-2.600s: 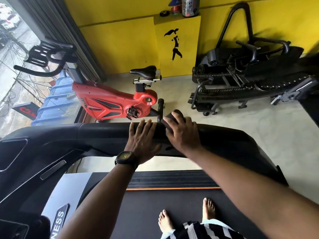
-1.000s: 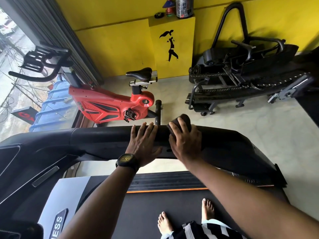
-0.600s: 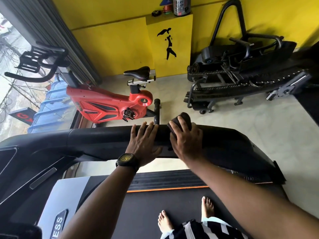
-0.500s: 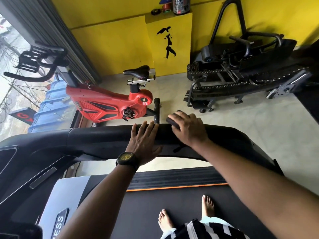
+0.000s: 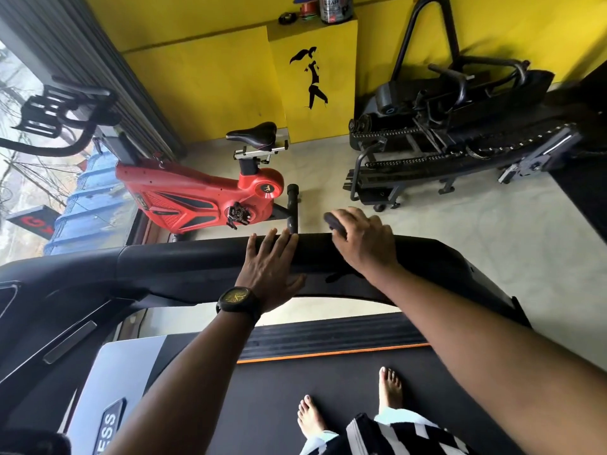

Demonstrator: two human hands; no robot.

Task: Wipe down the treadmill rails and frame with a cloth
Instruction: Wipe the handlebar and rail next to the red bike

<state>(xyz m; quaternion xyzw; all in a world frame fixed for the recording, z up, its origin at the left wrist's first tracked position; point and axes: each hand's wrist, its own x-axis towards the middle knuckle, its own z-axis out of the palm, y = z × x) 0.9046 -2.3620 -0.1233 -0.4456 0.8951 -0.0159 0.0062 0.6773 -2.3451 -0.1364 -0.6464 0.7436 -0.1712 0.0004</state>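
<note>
While the person stands barefoot on the treadmill belt (image 5: 295, 382), the left hand (image 5: 269, 274), with a dark watch (image 5: 238, 298) at the wrist, lies flat on the black side rail (image 5: 184, 267) with straight fingers. This rail runs from left to right. Just to the right of it, but not touching it, the right hand (image 5: 364, 244) has its fingers curled around a dark cloth (image 5: 333, 221) and holds it at the far edge of the rail. Beyond the rail, a red exercise bike (image 5: 197, 198) stands on the floor (image 5: 492, 241) at the far left.
</note>
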